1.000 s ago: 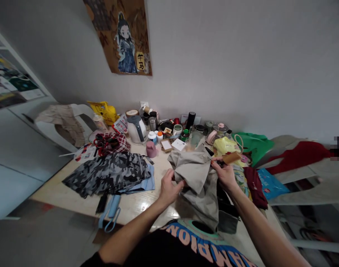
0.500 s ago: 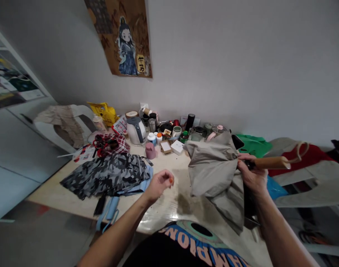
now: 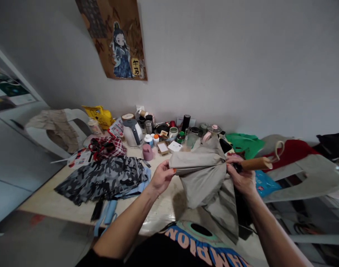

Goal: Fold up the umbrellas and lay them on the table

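Note:
A beige folding umbrella (image 3: pixel 205 178) with a wooden handle (image 3: pixel 255 163) hangs loose above the table's near edge. My right hand (image 3: pixel 240 176) is closed round the shaft just below the handle, which points to the right. My left hand (image 3: pixel 162 177) pinches the left edge of the beige canopy and holds it out. The lower folds of the cloth droop toward my chest.
A camouflage umbrella (image 3: pixel 102 178) over a light blue one (image 3: pixel 109 213) lies on the wooden table (image 3: pixel 55 200) at the left. Kettle (image 3: pixel 132 132), pink cup (image 3: pixel 147 152), jars and bottles crowd the back by the wall. Green bag (image 3: pixel 242 142) and clothes lie at the right.
My right hand lifted the umbrella by its handle and swung it right. My left hand let go, hung free for a moment, then took hold of the canopy's left edge.

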Motion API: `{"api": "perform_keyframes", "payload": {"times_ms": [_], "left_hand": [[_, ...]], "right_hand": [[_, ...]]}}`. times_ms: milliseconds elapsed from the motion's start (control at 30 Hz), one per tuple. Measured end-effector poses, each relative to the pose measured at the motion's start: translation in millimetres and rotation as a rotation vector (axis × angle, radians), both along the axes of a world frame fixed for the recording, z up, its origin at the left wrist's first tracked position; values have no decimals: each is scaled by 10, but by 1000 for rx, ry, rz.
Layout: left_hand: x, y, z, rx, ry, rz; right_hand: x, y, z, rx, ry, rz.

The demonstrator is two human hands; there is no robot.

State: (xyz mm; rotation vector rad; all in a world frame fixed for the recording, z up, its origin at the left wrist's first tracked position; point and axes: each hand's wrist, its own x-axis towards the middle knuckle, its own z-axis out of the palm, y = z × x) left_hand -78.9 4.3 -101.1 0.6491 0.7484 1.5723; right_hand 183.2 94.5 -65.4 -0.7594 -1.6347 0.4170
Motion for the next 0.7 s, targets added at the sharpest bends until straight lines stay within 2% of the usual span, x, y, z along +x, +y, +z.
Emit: {"api": "perform_keyframes", "payload": {"times_ms": [67, 100, 233, 333, 400, 500, 533, 567, 700], "left_hand": [[-79, -13, 8, -35, -53, -53], [-132, -1, 5, -62, -82, -35], [-367, 77, -75, -149, -138, 190], [-342, 19, -198, -181, -80, 210], [-162, -91, -277, -264, -45, 84], [184, -254, -316, -446, -110, -253], [268, -287, -303, -441, -127, -285], [321, -305, -281, -416, -129, -273], [255, -268, -196, -350, 0, 5]], "right_hand": [[14, -4, -8, -11, -10, -6], [12, -12, -10, -15, -22, 0], [-7, -32, 6, -24, -49, -11], [-23, -30, 34, -19, 11, -59], [-55, -35, 51, -11, 25, -70], [-135, -57, 59, 27, -10, -38], [-161, -64, 57, 32, -24, -21], [-183, -68, 51, 26, -34, -9], [-215, -60, 6, -71, -45, -52]]}}
